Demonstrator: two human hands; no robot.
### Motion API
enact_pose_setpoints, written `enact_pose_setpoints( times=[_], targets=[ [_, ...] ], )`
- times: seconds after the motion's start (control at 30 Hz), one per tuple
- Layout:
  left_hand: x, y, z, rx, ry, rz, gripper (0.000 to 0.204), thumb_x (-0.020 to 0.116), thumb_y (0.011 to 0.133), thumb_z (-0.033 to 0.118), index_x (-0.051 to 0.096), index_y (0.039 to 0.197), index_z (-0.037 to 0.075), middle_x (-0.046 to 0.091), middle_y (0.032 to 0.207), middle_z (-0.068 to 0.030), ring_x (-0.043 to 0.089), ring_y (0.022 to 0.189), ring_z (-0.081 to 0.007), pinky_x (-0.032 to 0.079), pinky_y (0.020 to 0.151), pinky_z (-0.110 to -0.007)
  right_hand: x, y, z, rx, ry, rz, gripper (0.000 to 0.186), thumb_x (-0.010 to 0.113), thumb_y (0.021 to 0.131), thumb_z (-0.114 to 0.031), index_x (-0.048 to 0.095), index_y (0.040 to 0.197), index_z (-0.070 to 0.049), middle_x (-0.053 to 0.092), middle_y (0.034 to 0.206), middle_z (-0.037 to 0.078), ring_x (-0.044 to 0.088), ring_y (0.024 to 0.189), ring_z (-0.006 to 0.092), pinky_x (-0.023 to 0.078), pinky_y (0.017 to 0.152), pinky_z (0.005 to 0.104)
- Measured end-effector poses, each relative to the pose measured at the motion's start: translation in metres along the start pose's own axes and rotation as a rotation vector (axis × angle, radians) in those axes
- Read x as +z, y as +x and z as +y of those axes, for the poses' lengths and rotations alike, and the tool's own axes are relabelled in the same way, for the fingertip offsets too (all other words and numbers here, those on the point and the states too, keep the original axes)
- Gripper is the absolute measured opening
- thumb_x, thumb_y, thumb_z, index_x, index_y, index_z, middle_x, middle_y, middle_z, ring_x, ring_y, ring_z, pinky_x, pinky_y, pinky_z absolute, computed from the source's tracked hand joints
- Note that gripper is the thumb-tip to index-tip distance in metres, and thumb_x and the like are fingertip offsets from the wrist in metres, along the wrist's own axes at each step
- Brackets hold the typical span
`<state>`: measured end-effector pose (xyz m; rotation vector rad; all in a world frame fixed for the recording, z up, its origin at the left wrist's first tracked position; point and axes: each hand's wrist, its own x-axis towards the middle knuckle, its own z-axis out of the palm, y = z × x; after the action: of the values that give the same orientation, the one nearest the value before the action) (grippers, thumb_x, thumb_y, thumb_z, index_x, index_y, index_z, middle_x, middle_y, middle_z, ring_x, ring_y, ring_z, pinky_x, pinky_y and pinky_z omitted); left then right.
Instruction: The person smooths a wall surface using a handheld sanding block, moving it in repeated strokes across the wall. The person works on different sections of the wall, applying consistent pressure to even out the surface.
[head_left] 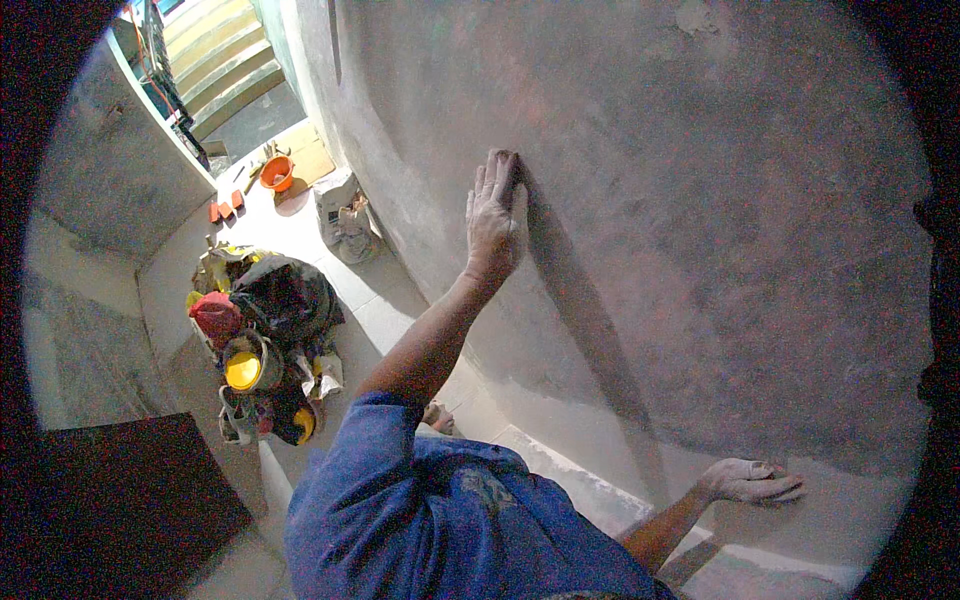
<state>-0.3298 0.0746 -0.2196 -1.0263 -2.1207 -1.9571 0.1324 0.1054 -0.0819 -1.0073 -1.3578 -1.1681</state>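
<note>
My left hand (495, 225) is raised against the grey plastered wall (720, 250). Its fingers are stretched out, and pale dust coats the skin. A dark patch lies between the fingers and the thumb; whether it is shadow or a thin thing under the hand, I cannot make out. Lower down at the right, my right hand (752, 482) is held close to the wall's pale lower part, also dusty. Its fingers are loosely bent and apart, and nothing shows in them.
On the tiled floor at left lies a pile of bags (285, 295) with a bucket (243, 368) showing yellow inside. Beyond are a paper sack (345, 215), an orange bowl (277, 173) and small red blocks (226, 208). Steps (225, 65) rise outside the doorway. A dark panel (130, 500) stands lower left.
</note>
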Motion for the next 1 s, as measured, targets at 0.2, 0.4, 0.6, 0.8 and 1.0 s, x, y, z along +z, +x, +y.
enact_pose_setpoints(
  times=[0.2,0.4,0.6,0.8,1.0],
  targets=[
    [0.007,-0.031,0.013,-0.025,0.054,-0.074,0.051,0.051,0.105,0.025,0.045,0.154,0.010,0.032,0.166,-0.0176,0.025,0.153,-0.0440,0.021,0.123,-0.057,0.001,0.001,-0.001,-0.010,0.034,-0.003,0.052,0.037,0.112,-0.033,0.042,0.152,-0.001,0.035,0.158,0.028,0.033,0.146,0.0465,0.036,0.113,0.0567],
    [0.005,-0.010,0.001,0.034,0.054,-0.017,0.052,0.054,0.104,0.023,0.045,0.154,0.011,0.033,0.165,-0.0173,0.028,0.151,-0.0475,0.024,0.122,-0.056,0.002,0.006,-0.001,-0.102,0.020,0.029,0.050,0.040,0.111,-0.031,0.045,0.150,-0.001,0.039,0.156,0.028,0.035,0.144,0.0506,0.032,0.114,0.0635],
    [0.003,-0.024,0.055,-0.035,0.090,-0.090,0.052,0.049,0.106,0.027,0.043,0.155,0.011,0.031,0.166,-0.0178,0.025,0.153,-0.0448,0.022,0.122,-0.059,0.000,0.006,-0.001,-0.127,0.038,0.040,0.047,0.043,0.110,-0.028,0.047,0.149,-0.002,0.040,0.156,0.027,0.037,0.143,0.0497,0.031,0.115,0.0636],
    [-0.006,0.044,0.052,0.092,0.059,0.042,0.048,0.049,0.105,0.026,0.048,0.150,0.009,0.036,0.163,-0.0180,0.033,0.147,-0.0479,0.027,0.119,-0.062,0.001,0.007,-0.004,-0.135,0.059,0.033,0.044,0.045,0.110,-0.025,0.049,0.147,-0.001,0.042,0.154,0.028,0.039,0.141,0.0501,0.032,0.114,0.0631],
    [0.005,-0.037,0.054,0.075,0.158,-0.136,0.054,0.051,0.105,0.027,0.043,0.155,0.009,0.031,0.165,-0.0215,0.027,0.152,-0.0455,0.021,0.123,-0.058,-0.002,0.011,-0.009,-0.092,0.047,0.041,0.046,0.045,0.110,-0.026,0.048,0.147,0.000,0.042,0.154,0.029,0.040,0.141,0.0494,0.033,0.114,0.0614]
  ],
)
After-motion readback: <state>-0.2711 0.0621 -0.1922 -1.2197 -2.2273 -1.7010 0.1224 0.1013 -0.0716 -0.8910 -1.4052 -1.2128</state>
